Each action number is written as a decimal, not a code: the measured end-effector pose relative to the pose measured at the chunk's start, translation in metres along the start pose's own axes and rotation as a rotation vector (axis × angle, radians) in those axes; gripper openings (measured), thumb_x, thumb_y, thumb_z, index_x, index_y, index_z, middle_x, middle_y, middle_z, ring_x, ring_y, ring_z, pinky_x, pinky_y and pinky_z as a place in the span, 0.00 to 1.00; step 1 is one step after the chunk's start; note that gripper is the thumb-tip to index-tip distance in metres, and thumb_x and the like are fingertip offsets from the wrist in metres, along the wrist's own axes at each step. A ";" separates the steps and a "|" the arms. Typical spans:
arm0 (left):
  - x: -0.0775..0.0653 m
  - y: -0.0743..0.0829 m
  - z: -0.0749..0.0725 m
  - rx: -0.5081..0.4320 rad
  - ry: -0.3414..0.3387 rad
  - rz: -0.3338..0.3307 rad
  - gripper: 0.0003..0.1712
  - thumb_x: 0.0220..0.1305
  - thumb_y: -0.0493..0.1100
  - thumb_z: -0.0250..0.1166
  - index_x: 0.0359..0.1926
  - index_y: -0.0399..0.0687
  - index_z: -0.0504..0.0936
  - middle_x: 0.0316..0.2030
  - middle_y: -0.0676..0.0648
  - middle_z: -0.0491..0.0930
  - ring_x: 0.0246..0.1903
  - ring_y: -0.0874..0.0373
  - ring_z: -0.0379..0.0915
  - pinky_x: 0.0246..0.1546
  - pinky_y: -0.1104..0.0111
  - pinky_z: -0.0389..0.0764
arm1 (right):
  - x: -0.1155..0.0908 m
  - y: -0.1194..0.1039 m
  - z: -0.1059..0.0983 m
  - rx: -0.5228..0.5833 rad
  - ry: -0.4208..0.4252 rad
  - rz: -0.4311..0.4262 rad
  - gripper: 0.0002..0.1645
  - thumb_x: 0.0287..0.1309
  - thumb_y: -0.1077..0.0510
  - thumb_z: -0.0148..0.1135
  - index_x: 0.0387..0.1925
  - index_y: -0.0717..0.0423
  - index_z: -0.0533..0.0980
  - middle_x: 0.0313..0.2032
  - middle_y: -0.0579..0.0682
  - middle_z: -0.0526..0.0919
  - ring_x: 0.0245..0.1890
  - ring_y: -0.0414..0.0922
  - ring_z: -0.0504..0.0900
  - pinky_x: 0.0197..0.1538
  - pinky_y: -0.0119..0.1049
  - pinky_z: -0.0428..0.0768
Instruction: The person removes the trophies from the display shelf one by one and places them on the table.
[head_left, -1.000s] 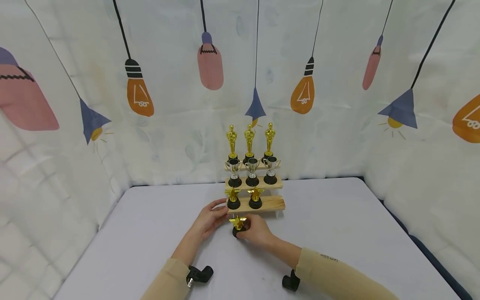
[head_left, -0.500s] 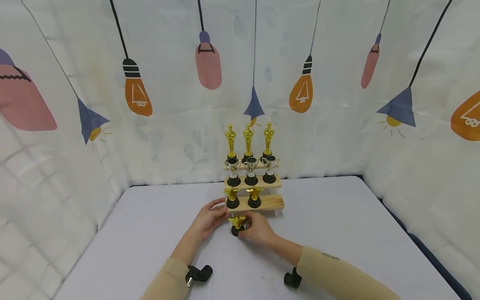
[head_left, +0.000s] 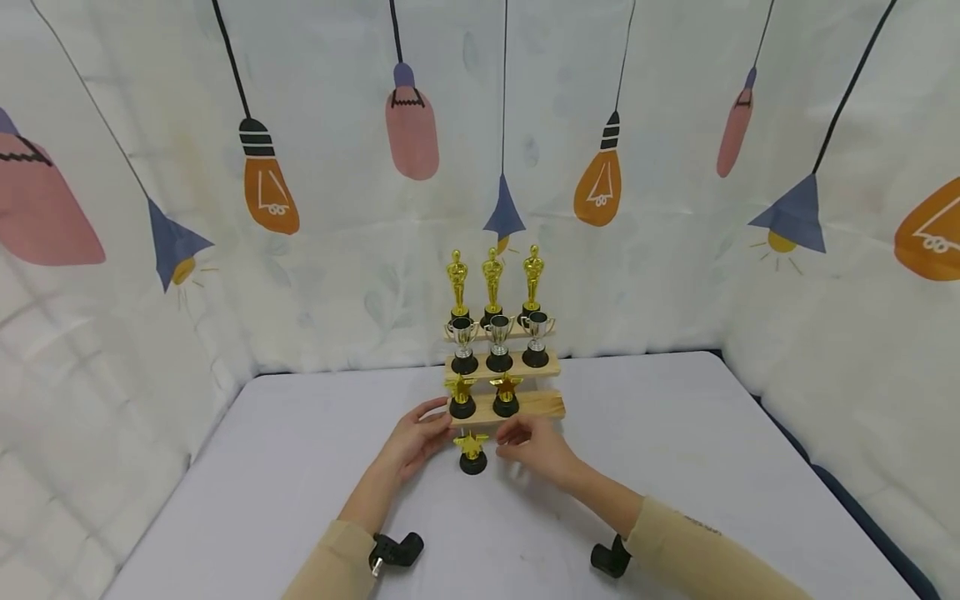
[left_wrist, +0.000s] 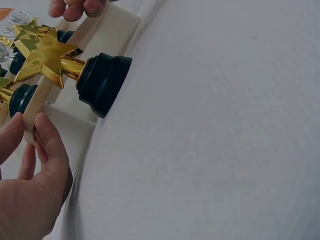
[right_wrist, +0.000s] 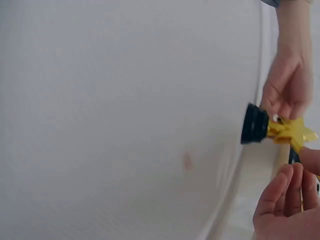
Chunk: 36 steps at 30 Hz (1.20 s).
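A gold star trophy (head_left: 472, 461) on a black base stands upright on the white table, in front of a three-tier wooden display stand (head_left: 543, 405). My left hand (head_left: 415, 442) pinches the left end of the stand's lowest board; the left wrist view shows thumb and fingers (left_wrist: 47, 132) around that wooden end. Just right of the star trophy is my right hand (head_left: 542, 450), fingers loosely bent with nothing between them. In the right wrist view, the star trophy (right_wrist: 256, 124) appears beyond the right hand (right_wrist: 290, 210). Two more star trophies (head_left: 506, 405) occupy the lowest board's left and middle.
Three silver cups (head_left: 498, 361) line the middle tier, and three gold figurine trophies (head_left: 492, 283) the top one. Behind the table (head_left: 660, 467) hangs a white curtain (head_left: 337, 292) printed with lamps. Wrist cameras (head_left: 611, 557) are strapped near both sleeves.
My right hand has let go of the front star trophy and drawn a little to the right. The trophy stays standing on the table. The left hand keeps its grip on the stand.
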<state>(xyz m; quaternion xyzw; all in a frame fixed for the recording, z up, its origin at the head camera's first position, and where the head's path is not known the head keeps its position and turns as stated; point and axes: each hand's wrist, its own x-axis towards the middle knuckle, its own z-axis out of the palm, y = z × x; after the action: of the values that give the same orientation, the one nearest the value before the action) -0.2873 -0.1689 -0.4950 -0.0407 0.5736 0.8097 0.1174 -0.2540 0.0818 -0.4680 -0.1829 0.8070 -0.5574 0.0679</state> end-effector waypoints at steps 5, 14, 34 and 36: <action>0.002 0.003 0.001 -0.005 0.008 -0.005 0.30 0.73 0.28 0.59 0.73 0.33 0.63 0.51 0.39 0.78 0.44 0.55 0.81 0.51 0.65 0.83 | 0.005 -0.009 -0.012 0.018 0.061 0.010 0.08 0.60 0.67 0.72 0.40 0.61 0.81 0.36 0.48 0.84 0.38 0.44 0.81 0.42 0.35 0.81; 0.000 0.001 0.000 -0.017 0.000 -0.005 0.30 0.73 0.28 0.59 0.73 0.32 0.63 0.50 0.39 0.79 0.44 0.55 0.81 0.51 0.64 0.83 | 0.012 -0.006 -0.020 0.039 0.216 0.057 0.11 0.56 0.66 0.76 0.38 0.61 0.80 0.37 0.49 0.82 0.38 0.44 0.80 0.42 0.32 0.81; -0.002 0.001 0.002 -0.008 0.006 -0.005 0.31 0.74 0.29 0.59 0.73 0.31 0.62 0.49 0.40 0.79 0.43 0.56 0.81 0.48 0.67 0.84 | 0.030 -0.013 -0.026 -0.030 0.286 0.100 0.22 0.54 0.62 0.79 0.49 0.63 0.80 0.43 0.53 0.84 0.43 0.47 0.83 0.47 0.40 0.84; -0.003 0.001 0.003 -0.007 0.004 -0.005 0.31 0.74 0.29 0.59 0.73 0.31 0.62 0.49 0.40 0.79 0.44 0.56 0.81 0.48 0.67 0.83 | 0.032 -0.013 -0.026 -0.053 0.281 0.105 0.23 0.54 0.60 0.79 0.49 0.63 0.80 0.43 0.52 0.84 0.43 0.47 0.82 0.47 0.41 0.84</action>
<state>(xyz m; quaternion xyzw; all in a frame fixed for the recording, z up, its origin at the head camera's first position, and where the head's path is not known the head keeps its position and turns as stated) -0.2845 -0.1672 -0.4925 -0.0441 0.5710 0.8111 0.1184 -0.2891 0.0887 -0.4438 -0.0622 0.8314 -0.5518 -0.0216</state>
